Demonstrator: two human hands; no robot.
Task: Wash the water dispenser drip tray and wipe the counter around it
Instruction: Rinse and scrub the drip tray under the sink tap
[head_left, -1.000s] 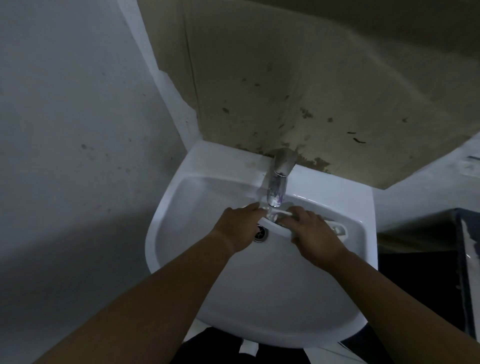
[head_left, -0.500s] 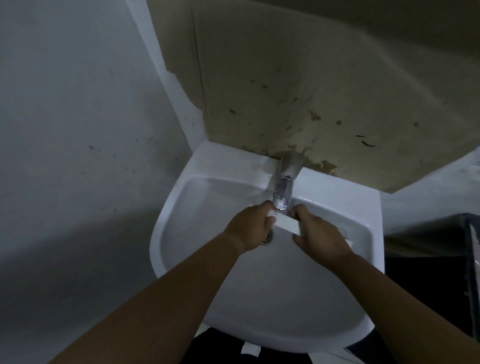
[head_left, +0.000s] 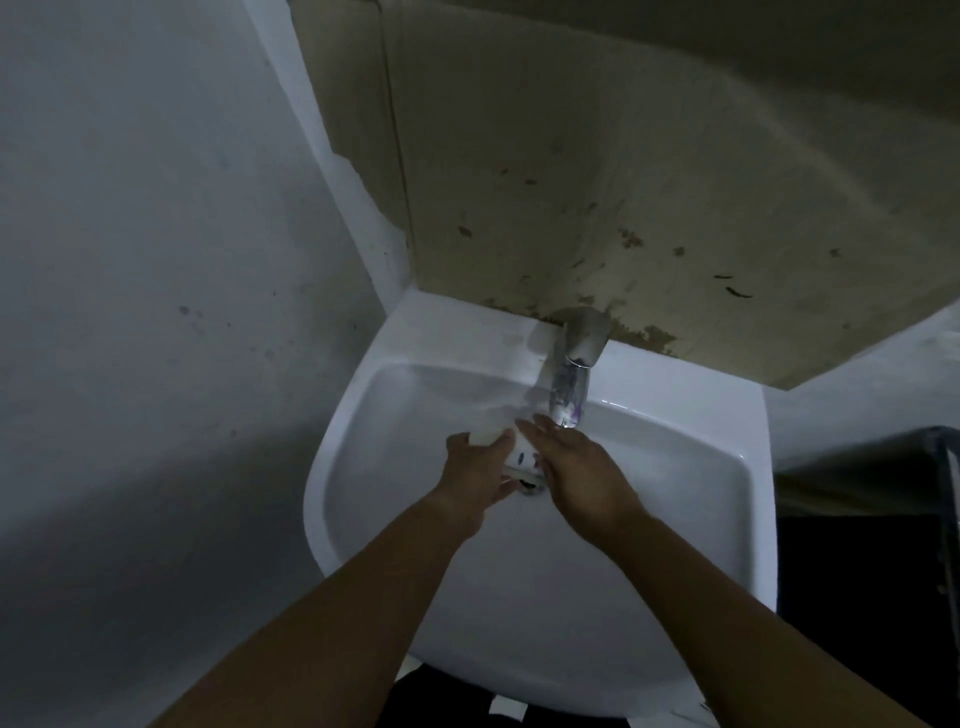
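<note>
A: Where is the drip tray (head_left: 521, 457)?

B: Over the basin of the white sink (head_left: 347, 441), held between both hands just below the tap's mouth; only a small white part of it shows between the hands, with another pale bit above the left knuckles; it sits right above the drain (head_left: 530, 486).

A: And how does the left hand (head_left: 475, 475) have it?

B: The left hand wraps round the tray's left end, fingers curled about it; the grip looks firm, though the fingertips themselves are hidden behind the tray.

A: The right hand (head_left: 579, 470)?

B: Flat and stretched out; its fingers (head_left: 540, 432) lie straight and together, pointing toward the tap, laid against the tray's right side; it presses rather than grasps; nothing is clasped in it.

A: Is water running?

B: I cannot tell; the patch under the spout is blurred.

A: What stands around them?

B: The chrome tap (head_left: 571, 371) rises from the back ledge of the sink, its spout leaning out over the hands; both bare forearms reach in from the lower edge, the left from the lower left, the right from the lower right; behind the sink a brownish panel (head_left: 571, 182) covers the wall, spotted with dark stains, its lower edge touching the sink's ledge; a grey wall (head_left: 156, 312) fills the left side, scuffed here and there; to the right of the sink stands something dark (head_left: 872, 545), too dim to name.
</note>
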